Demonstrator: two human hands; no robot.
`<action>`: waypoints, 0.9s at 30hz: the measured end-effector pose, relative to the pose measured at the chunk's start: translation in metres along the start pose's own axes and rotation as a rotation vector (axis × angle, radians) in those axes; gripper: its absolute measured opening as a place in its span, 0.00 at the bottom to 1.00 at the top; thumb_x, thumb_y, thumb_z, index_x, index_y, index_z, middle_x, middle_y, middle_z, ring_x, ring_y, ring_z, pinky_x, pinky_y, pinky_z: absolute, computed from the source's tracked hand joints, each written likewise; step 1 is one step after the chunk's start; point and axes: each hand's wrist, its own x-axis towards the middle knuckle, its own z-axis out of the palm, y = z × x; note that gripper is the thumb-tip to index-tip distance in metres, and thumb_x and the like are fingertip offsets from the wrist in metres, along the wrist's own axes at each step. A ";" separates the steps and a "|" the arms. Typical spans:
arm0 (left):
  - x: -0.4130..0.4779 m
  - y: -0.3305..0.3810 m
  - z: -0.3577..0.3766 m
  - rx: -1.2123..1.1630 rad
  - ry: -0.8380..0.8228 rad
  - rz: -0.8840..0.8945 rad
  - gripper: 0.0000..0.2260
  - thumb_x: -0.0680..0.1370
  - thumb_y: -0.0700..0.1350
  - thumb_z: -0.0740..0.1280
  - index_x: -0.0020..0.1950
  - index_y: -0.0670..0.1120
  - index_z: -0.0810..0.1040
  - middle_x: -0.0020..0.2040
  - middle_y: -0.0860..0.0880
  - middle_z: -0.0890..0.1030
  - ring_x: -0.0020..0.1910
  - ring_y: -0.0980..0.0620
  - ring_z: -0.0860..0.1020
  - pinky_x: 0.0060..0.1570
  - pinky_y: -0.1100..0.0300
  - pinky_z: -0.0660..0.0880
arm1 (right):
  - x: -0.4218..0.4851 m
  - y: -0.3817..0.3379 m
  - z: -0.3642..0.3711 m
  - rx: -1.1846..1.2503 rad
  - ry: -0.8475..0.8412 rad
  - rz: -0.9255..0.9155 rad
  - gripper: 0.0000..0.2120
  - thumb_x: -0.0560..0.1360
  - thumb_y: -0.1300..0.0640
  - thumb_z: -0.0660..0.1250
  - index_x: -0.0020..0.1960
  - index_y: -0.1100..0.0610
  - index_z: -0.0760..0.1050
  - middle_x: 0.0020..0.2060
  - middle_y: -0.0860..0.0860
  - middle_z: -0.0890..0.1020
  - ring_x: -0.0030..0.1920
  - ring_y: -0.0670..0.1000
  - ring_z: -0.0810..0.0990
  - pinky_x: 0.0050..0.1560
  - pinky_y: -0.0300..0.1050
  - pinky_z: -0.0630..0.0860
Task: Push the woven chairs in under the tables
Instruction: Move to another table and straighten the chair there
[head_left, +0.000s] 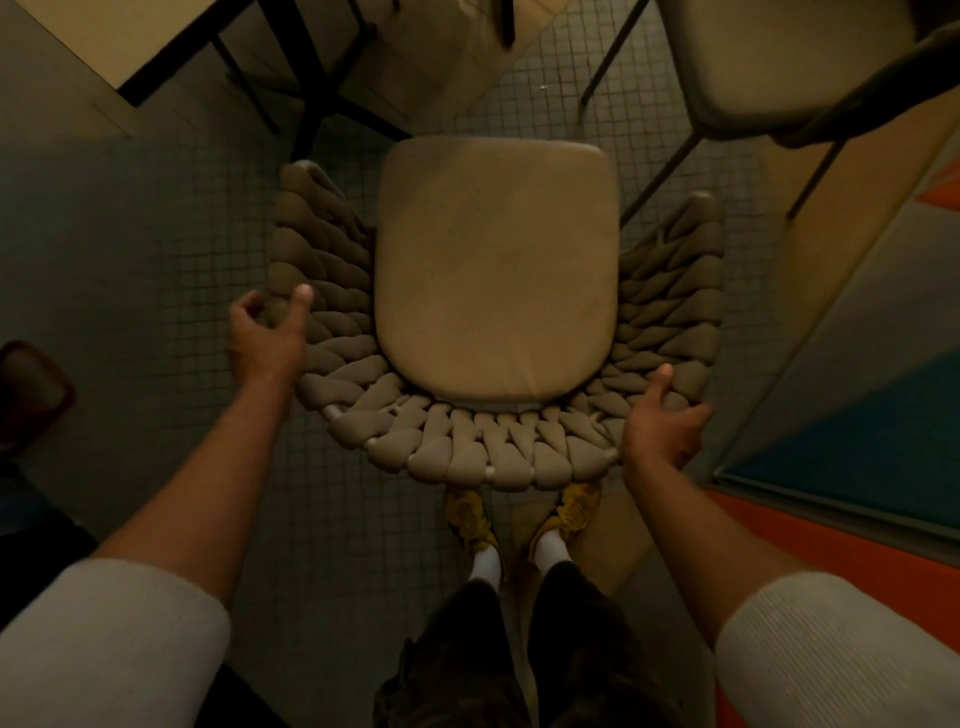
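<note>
The person's left hand (267, 332) curls round the upper rim on the chair's left side, thumb on the inside, fingers hooked over the outside, a fat braid between them. The right hand (662, 423) grips the right rear corner the same way, thumb laid over the top of the weave and fingers wrapped down the outer face.

Both hold a low, tub-shaped woven chair (467, 452). Its curved back and arms are plaited from thick, padded olive-brown cord over a pale tubular frame that peeps out between the loops. A smooth tan seat cushion (496, 270) with rounded corners fills the middle.

The cord looks soft and likely to give under the fingers, so I'd judge the firm hold to be just where the hands are, on the rim with the frame beneath. The chair seems bulky rather than heavy. It should slide on the floor (156, 218) of small grey square tiles, though its feet might catch in the grout lines.

It stands right before the person's yellow shoes (470, 517), out in the open. Its front faces the black metal legs (310, 124) of a pale-topped, black-edged table (104, 47), and it is not yet beneath it.
</note>
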 end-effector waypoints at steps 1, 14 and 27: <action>0.002 -0.006 0.009 -0.017 -0.042 -0.086 0.37 0.68 0.68 0.75 0.70 0.48 0.74 0.65 0.49 0.80 0.63 0.50 0.79 0.62 0.56 0.76 | -0.001 -0.001 0.000 0.007 -0.002 0.001 0.32 0.81 0.34 0.63 0.72 0.59 0.69 0.69 0.63 0.78 0.67 0.66 0.77 0.64 0.53 0.73; -0.008 -0.015 0.029 0.055 0.102 -0.126 0.23 0.74 0.58 0.76 0.63 0.45 0.80 0.59 0.45 0.83 0.57 0.47 0.81 0.53 0.57 0.75 | 0.003 0.000 0.001 0.004 0.026 -0.046 0.31 0.81 0.33 0.63 0.69 0.58 0.73 0.66 0.62 0.81 0.65 0.65 0.80 0.63 0.54 0.75; -0.063 -0.024 0.036 0.006 0.156 -0.222 0.29 0.75 0.59 0.74 0.70 0.46 0.76 0.67 0.42 0.80 0.66 0.43 0.78 0.59 0.55 0.73 | 0.044 -0.017 -0.013 -0.070 -0.073 -0.140 0.34 0.81 0.33 0.62 0.76 0.57 0.69 0.70 0.61 0.78 0.69 0.65 0.77 0.68 0.54 0.73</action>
